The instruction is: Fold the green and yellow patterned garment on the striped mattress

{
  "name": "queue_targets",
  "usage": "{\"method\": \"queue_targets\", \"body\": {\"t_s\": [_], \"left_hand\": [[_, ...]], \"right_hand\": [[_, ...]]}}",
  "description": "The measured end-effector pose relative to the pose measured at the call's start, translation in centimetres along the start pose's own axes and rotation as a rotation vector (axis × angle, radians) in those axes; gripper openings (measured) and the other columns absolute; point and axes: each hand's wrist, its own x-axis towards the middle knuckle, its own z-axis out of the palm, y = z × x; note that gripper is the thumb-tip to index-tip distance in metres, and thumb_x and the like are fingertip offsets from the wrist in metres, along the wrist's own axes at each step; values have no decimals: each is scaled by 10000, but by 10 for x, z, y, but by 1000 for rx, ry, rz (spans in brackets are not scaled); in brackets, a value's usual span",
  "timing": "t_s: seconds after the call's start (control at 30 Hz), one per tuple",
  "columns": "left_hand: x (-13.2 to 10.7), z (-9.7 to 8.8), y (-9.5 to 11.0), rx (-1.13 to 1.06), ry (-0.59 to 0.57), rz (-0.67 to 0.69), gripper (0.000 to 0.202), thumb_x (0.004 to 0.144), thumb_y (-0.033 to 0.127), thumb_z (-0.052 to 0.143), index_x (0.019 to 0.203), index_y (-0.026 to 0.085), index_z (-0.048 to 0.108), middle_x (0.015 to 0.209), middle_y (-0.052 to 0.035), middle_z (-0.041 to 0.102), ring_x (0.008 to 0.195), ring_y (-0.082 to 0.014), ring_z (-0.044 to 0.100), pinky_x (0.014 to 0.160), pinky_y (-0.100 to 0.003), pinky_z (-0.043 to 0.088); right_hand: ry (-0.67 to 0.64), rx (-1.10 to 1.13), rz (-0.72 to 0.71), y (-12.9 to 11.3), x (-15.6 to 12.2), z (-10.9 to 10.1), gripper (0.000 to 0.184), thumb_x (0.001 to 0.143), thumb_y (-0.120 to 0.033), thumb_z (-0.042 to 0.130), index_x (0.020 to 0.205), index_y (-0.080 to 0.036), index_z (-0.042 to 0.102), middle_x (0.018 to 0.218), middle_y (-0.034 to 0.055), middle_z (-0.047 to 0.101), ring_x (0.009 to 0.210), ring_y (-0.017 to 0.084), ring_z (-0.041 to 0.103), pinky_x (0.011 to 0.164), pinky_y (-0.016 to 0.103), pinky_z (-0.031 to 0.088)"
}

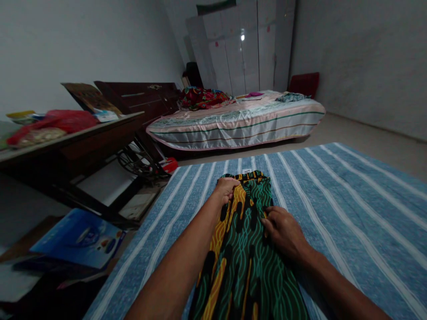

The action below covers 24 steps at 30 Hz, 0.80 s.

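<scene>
A pair of patterned trousers (247, 235) in dark green, black and yellow lies lengthwise on the blue striped bed cover (320, 204). Its gathered waistband, with a small pale label, is at the far end, and its near end runs out of the bottom of the view. My left hand (227, 189) is closed on the cloth at the upper left edge, just below the waistband. Lower down, at the right edge, my right hand (283, 226) has its thumb and fingers pinched together on the fabric. The fingertips of both hands are partly hidden.
Beyond is a second bed (233, 129) with a satin sheet and a red floral blanket (203, 98). Left stands a sewing-machine table (110, 129) bearing a red plastic bag (71, 121). A blue box (78, 238) sits below it. White wardrobes (233, 53) line the back.
</scene>
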Motion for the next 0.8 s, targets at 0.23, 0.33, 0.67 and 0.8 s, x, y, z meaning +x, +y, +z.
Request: {"method": "queue_targets", "body": {"t_s": [0.23, 0.33, 0.67, 0.8], "left_hand": [[10, 6, -9, 81, 55, 20, 166, 706, 66, 627, 585, 133, 535, 450, 75, 464, 387, -62, 429, 421, -178, 336], [15, 13, -15, 122, 115, 67, 190, 625, 27, 654, 523, 130, 531, 470, 58, 485, 427, -71, 460, 437, -184, 321], [-12, -1, -5, 217, 3, 61, 173, 696, 204, 655, 575, 164, 539, 421, 61, 425, 374, -73, 368, 393, -193, 303], [-27, -14, -2, 240, -129, 19, 177, 697, 211, 667, 582, 157, 544, 431, 53, 444, 382, -71, 386, 401, -190, 347]], "right_hand": [[-96, -160, -24, -1, 1, -3, 272, 919, -273, 430, 789, -156, 638, 1106, 128, 609, 1043, 230, 538, 931, 333, 395], [-114, -249, -36, -3, 0, -2, 298, 932, -278, 401, 815, -149, 643, 1065, 127, 610, 1000, 237, 538, 892, 339, 399], [-192, -57, -83, -6, 3, -27, 256, 893, -339, 501, 729, -175, 609, 971, 75, 590, 902, 182, 538, 799, 287, 413], [-403, -99, -115, -12, 6, -49, 255, 813, -366, 609, 650, -171, 585, 904, 68, 597, 864, 188, 555, 741, 286, 414]]}}
